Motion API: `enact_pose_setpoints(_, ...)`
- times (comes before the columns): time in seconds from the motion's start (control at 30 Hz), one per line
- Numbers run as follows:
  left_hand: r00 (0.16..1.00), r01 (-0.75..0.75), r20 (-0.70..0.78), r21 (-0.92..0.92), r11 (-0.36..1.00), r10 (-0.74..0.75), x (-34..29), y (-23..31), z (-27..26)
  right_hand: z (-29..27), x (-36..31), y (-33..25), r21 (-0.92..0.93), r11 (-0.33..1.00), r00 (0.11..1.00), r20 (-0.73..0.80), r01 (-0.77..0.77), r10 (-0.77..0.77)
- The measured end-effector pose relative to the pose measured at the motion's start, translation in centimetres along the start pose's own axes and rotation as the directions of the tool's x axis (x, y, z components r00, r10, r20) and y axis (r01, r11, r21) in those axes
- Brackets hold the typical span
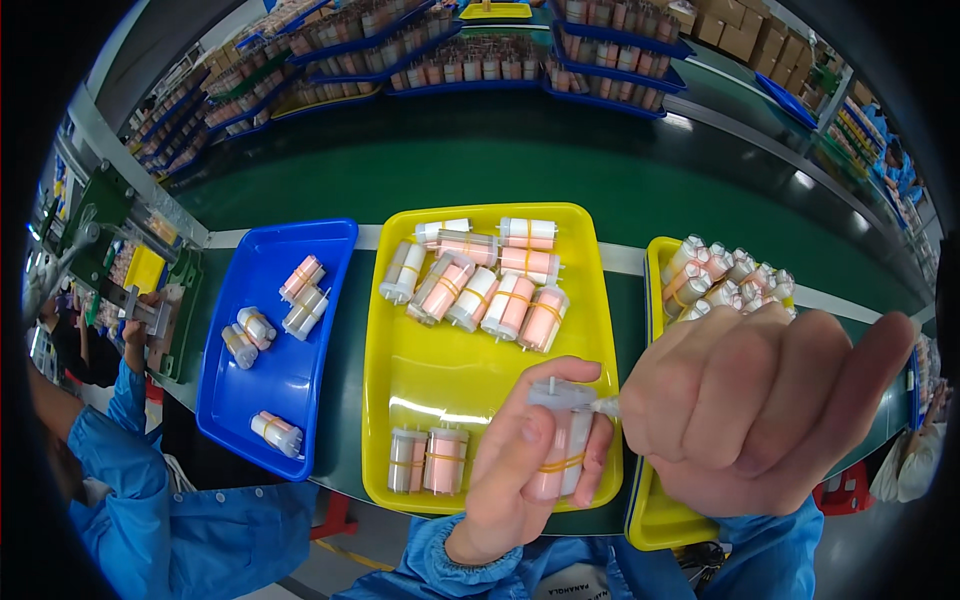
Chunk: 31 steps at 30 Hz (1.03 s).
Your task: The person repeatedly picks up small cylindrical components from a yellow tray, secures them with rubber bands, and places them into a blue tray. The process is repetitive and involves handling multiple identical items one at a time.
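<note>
My left hand [515, 455] is wrapped round a clear plastic cylinder [562, 465] with a pale translucent cap, pinkish and white contents and a yellow rubber band. It is held nearly upright over the front of the yellow tray [385, 350]. Close to the camera, my right hand [745, 400] is closed in a fist beside the cap. A small translucent tip [607, 406] pokes from it toward the cap; the rest is hidden by the fingers. Several banded pink-and-white cylinders [508, 303] lie at the back of the tray, and two banded cylinders [444, 460] stand at its front left.
A blue tray [225, 390] with several cylinders is on the left. Another yellow tray [665, 515], packed with cylinders [715, 275], sits right. Stacked loaded trays [465, 70] line the far side of the green surface [430, 150]. A co-worker's blue sleeve [125, 440] shows at left, near a green metal fixture [180, 310].
</note>
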<state>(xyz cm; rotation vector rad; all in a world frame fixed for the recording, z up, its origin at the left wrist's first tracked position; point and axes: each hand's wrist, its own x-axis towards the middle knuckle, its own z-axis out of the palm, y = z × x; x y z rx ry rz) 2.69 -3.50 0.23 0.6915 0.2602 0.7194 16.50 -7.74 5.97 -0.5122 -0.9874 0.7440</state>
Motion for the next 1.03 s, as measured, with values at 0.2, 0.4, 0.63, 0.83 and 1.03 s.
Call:
enact_pose_setpoints(0.2,0.999,-0.033,-0.013,0.014,0.999,0.033,-0.2,-0.4,0.2,0.2,-0.8,-0.1,-0.029,0.999,0.999,0.018,0.042,-0.041)
enact_pose_setpoints(0.4,0.995,-0.096,-0.038,0.023,0.995,0.097,0.1,-0.9,0.9,-1.0,-0.9,0.8,-0.033,0.997,0.996,0.060,0.064,-0.062)
enact_pose_setpoints(0.63,0.982,-0.153,-0.118,-0.011,0.988,0.151,-0.3,-1.1,0.1,4.9,2.8,0.0,0.077,0.959,0.886,-0.368,-0.274,0.283)
enact_pose_setpoints(0.83,0.995,-0.035,-0.083,0.121,0.992,0.046,-1.1,-0.5,0.8,2.2,2.8,0.3,0.082,0.980,0.920,-0.338,-0.183,0.200)
enact_pose_setpoints(1.03,0.963,-0.269,0.051,0.165,0.949,0.265,-0.5,-0.1,0.7,-1.0,4.7,-0.3,0.190,0.945,0.964,0.075,-0.266,0.256)
